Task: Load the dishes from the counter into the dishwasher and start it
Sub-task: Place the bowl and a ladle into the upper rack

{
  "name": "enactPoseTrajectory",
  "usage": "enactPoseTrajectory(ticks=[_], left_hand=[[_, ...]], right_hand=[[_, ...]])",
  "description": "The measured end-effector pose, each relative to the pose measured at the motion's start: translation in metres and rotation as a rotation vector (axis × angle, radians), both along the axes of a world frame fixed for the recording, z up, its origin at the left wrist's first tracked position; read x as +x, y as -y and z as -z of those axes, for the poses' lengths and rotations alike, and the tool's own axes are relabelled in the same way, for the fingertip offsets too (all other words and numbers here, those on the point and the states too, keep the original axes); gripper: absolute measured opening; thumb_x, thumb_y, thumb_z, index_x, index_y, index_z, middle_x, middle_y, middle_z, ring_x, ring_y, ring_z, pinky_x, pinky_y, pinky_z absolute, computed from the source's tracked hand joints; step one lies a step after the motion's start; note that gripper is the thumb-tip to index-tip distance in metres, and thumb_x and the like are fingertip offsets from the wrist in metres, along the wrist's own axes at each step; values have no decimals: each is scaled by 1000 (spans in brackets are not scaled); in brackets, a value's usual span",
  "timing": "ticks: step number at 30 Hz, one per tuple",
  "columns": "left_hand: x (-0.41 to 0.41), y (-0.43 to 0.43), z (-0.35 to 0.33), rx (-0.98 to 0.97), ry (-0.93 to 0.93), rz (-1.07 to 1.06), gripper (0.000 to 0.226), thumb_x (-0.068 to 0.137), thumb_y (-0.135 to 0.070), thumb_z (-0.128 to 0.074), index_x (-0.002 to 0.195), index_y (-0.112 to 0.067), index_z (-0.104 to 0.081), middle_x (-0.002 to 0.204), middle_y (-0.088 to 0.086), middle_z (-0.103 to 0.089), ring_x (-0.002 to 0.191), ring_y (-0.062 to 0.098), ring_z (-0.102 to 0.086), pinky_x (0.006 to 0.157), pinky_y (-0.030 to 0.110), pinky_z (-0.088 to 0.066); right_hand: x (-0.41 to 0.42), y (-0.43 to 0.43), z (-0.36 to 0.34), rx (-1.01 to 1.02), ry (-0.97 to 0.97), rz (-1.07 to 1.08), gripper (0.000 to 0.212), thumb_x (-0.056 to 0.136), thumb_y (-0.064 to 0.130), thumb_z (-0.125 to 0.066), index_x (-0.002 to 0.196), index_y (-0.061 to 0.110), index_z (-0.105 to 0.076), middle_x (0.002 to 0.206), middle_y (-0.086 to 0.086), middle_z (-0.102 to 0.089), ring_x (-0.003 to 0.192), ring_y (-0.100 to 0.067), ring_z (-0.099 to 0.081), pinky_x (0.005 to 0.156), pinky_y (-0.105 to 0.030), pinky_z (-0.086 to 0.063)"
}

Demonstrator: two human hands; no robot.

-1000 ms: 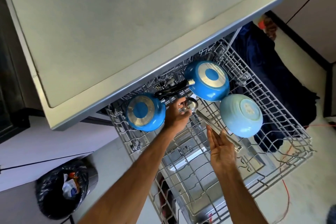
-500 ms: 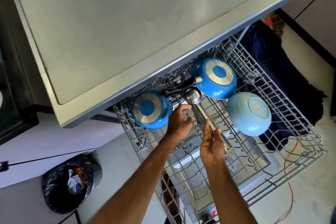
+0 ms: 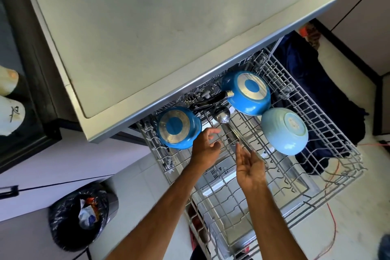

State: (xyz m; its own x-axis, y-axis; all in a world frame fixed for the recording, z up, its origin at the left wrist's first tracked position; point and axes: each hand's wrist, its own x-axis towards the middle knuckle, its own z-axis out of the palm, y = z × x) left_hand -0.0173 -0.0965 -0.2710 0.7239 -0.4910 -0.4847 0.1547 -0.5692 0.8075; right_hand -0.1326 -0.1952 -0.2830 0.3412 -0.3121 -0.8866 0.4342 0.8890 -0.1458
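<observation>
The pulled-out wire dishwasher rack [image 3: 329,154] holds two upturned blue pans, one at the left [image 3: 177,127] and one at the back [image 3: 249,93] with a black handle, and an upturned light-blue bowl [image 3: 285,131]. A steel ladle [image 3: 221,115] lies across the rack wires between the pans, its handle running toward me. My left hand [image 3: 205,148] hovers just in front of the ladle's bowl, fingers apart, empty. My right hand [image 3: 250,164] is open beside the ladle's handle, palm turned left, and I cannot tell whether it touches the handle.
The grey counter top [image 3: 158,27] overhangs the back of the rack. A black bin [image 3: 82,219] with rubbish stands on the floor at the left. Dark blue cloth [image 3: 316,82] lies on the floor behind the rack, and an orange cable [image 3: 331,217] runs at the right.
Both hands have let go of the ladle and drawn back a little with fingers spread. The ladle now rests on the rack between the two pans.
</observation>
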Motion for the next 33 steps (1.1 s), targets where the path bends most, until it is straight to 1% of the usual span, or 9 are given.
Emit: enactPoseTrajectory(ticks=[6,9,12,15,18,23,26,30,33], left_hand=[[-9,-36,-63,-17,-9,-51,27,89,-4,-62,111,-18,-68,112,-7,-71,102,5,-65,88,22,-53],[-20,-61,-111,-36,-32,-76,25,86,-1,-59,101,-15,-73,98,-5,-75,88,8,-69,86,33,-59],[-29,-95,-165,-70,-64,-109,28,78,-5,-59,87,-26,-75,90,-4,-77,81,13,-70,82,43,-60],[-39,-131,-216,-102,-62,-171,43,79,3,-57,71,-35,-74,80,-5,-77,74,16,-72,73,40,-60],[-44,-170,-279,-135,-10,-278,42,86,7,-53,69,-26,-74,65,-9,-73,60,7,-70,64,33,-61],[-28,-254,-356,-155,88,-418,33,90,2,-57,77,-24,-74,73,0,-74,63,9,-69,59,33,-59],[-8,-310,-386,-152,180,-443,33,94,1,-55,83,-26,-71,87,7,-75,66,10,-69,57,27,-55],[26,-380,-398,-174,233,-517,24,94,2,-55,88,-15,-71,72,-3,-72,61,10,-65,54,28,-52],[53,-433,-399,-182,247,-572,22,92,2,-55,89,-12,-71,74,-2,-71,61,11,-65,55,27,-53]], right_hand=[[-22,-31,-70,-101,-33,-134,37,102,12,-53,134,-7,-51,119,-27,-69,109,-33,-71,91,-38,-58],[-23,-57,-118,-149,-49,-195,40,100,10,-55,135,-8,-49,120,-29,-67,109,-34,-70,88,-40,-59],[-15,-85,-169,-160,-13,-306,36,100,10,-53,132,-6,-52,106,-23,-74,92,-27,-76,82,-37,-61],[-1,-117,-221,-166,25,-507,35,102,11,-50,134,-3,-54,90,-12,-78,76,-19,-77,65,-30,-64],[22,-153,-275,-229,83,-686,31,104,14,-48,131,3,-59,78,-5,-78,62,-13,-74,51,-24,-59],[66,-211,-361,-389,165,-963,31,100,16,-56,128,5,-64,79,-3,-78,57,-11,-71,48,-21,-57],[88,-251,-400,-497,219,-1134,27,98,19,-60,120,6,-69,95,-8,-79,66,-15,-72,52,-22,-56],[124,-300,-424,-642,251,-1272,24,97,20,-62,114,7,-73,104,-14,-77,75,-20,-72,56,-26,-56],[158,-341,-427,-640,261,-1282,24,97,18,-62,114,5,-72,103,-15,-77,71,-19,-70,52,-24,-54]])
